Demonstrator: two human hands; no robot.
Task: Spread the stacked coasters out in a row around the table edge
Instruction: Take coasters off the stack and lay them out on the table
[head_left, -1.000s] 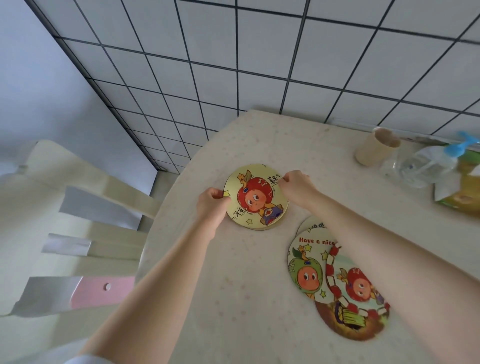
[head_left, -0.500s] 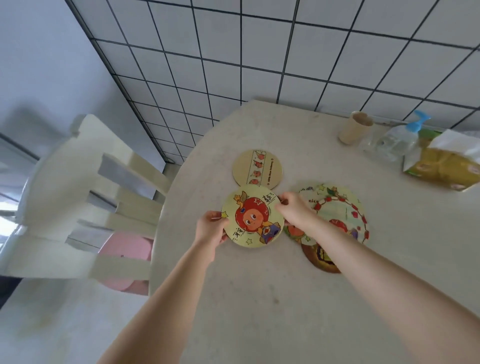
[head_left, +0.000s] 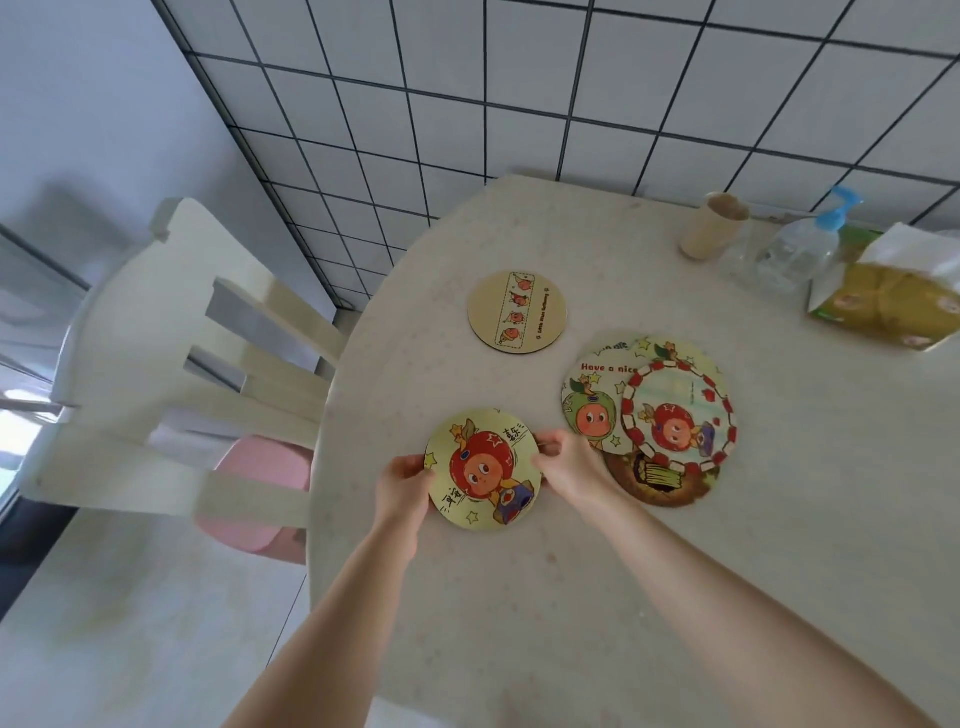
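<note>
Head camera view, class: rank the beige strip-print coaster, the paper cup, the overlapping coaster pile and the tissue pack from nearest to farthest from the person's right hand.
From the right hand:
1. Overlapping coaster pile, just to its right, nearly touching.
2. Beige strip-print coaster, beyond it, toward the wall.
3. Paper cup, far side, by the tiles.
4. Tissue pack, far right edge.

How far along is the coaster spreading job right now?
Done: one beige coaster lies alone near the table edge. In hand: the left hand and right hand hold the red-character coaster. Left: the overlapping pile remains unspread.
</note>
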